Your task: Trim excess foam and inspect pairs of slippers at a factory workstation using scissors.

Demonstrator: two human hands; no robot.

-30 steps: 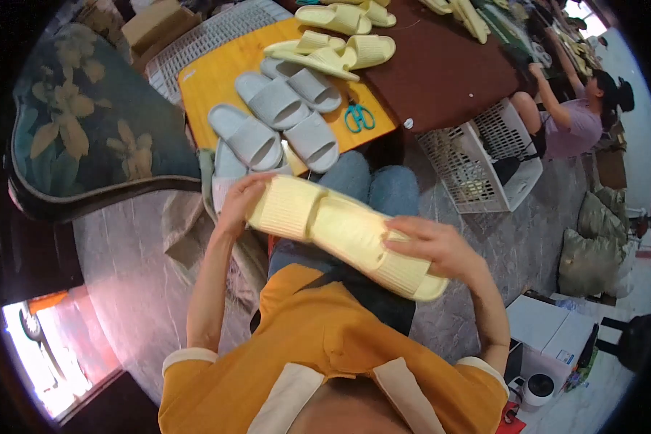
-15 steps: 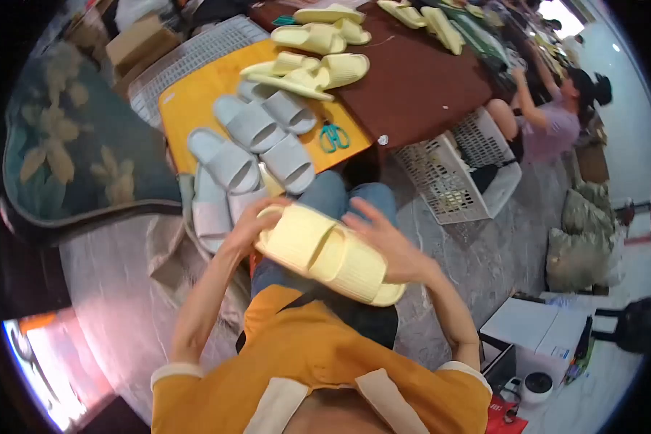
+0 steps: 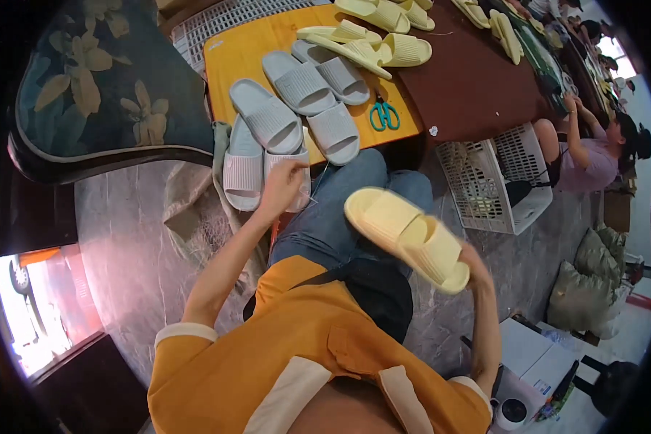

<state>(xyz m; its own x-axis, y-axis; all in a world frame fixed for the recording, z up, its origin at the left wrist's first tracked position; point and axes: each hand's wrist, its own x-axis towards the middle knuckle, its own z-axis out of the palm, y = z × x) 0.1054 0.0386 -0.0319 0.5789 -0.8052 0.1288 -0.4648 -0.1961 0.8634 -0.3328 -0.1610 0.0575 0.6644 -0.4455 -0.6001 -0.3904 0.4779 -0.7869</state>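
Observation:
My right hand (image 3: pixel 476 265) grips a pale yellow pair of slippers (image 3: pixel 412 237) by one end. The two slippers appear nested head to tail, held tilted above my right knee. My left hand (image 3: pixel 285 185) is at the near edge of the grey slippers, its fingers pinched together over a light grey slipper (image 3: pixel 288 158). Thin pale strands show beside these fingertips; what they pinch is too small to name. More grey slippers (image 3: pixel 269 116) lie on the yellow board. Teal-handled scissors (image 3: pixel 384 116) rest to their right.
Yellow slippers (image 3: pixel 405 50) lie at the back, across the yellow board (image 3: pixel 267 36) and brown table (image 3: pixel 456 94). A white basket (image 3: pixel 477 181) stands on the floor at right, near a co-worker (image 3: pixel 593 152). A flower-patterned chair (image 3: pixel 116 87) is at left.
My left hand has let go of the yellow slippers and moved to the grey ones. My right hand has carried the yellow pair to the right. The view has shifted.

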